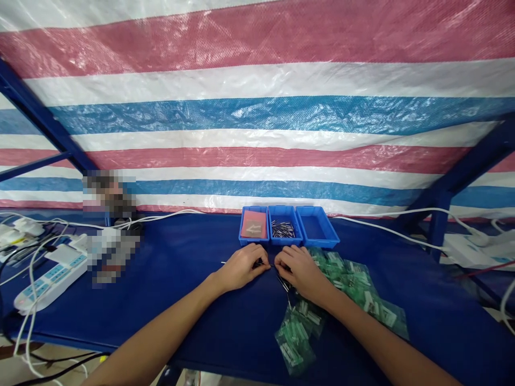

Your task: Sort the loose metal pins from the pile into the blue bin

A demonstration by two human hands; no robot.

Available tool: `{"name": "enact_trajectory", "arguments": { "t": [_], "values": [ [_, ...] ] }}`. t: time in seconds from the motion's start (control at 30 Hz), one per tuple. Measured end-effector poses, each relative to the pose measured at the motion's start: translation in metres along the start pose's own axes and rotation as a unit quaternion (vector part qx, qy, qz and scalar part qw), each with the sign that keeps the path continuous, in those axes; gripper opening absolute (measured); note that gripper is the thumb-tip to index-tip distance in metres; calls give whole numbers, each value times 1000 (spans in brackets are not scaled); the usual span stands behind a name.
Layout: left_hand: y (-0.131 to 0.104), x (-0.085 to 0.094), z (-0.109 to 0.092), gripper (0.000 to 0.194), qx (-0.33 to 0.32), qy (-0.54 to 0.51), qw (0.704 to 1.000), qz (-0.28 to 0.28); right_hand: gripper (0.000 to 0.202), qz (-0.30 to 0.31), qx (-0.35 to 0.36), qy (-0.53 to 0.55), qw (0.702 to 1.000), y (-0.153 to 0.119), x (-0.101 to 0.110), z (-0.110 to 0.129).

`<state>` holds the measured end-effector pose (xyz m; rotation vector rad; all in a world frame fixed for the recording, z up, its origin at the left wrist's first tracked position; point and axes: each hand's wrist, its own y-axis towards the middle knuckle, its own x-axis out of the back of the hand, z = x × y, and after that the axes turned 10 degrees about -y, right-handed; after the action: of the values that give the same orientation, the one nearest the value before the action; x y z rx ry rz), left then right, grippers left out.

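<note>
Two hands low on the blue table (193, 321), meeting almost at dead centre. Nearest the camera, at about five o'clock, a heap of green packets (346, 292) spills under the right wrist and forearm, one cluster sliding toward the table's near edge. The right hand (300, 273) lies knuckles up, fingers curled down over thin metal pins (284, 283) lying loose on the cloth; whether it truly pinches one, I cannot tell. The left hand (241, 266) is curled too, fingertips closed on something dark and small, with one slim pin (226, 262) poking out toward nine o'clock, its long axis running flat, left to right across the table.

By my reading this is the picking-and-gathering step: pins being collected or lined up between the fingertips. The next move calls for a fine pinch and keeping those pins parallel, not crossed.

Further out, at twelve o'clock, three small blue bins in a row: the left bin (254, 224) holds a reddish card, the middle bin (283, 226) more pins, the right bin (317, 225) looks bare. Way out at nine o'clock, a white power strip (52, 276) with cables.
</note>
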<state>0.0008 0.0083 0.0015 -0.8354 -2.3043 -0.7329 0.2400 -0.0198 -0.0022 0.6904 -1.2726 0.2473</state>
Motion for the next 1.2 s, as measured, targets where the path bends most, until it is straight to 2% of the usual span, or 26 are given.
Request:
{"name": "enact_trajectory", "arguments": {
  "t": [0.43,0.63,0.97,1.1,1.2],
  "values": [
    [0,0,-1,7,11,-6,1000,-2,17,-1,-7,-3,1000,1,1,3],
    [0,1,-4,12,6,62,998,-4,16,-32,-48,45,997,0,1,-3],
    [1,3,-12,31,-29,183,981,54,15,-64,-88,128,986,-2,1,-6],
    [-5,8,-22,48,-27,242,967,80,15,-69,-92,139,983,-3,5,-5],
    [-17,14,-26,63,-28,279,957,72,14,-80,-90,144,982,-3,8,-5]
  ]
}}
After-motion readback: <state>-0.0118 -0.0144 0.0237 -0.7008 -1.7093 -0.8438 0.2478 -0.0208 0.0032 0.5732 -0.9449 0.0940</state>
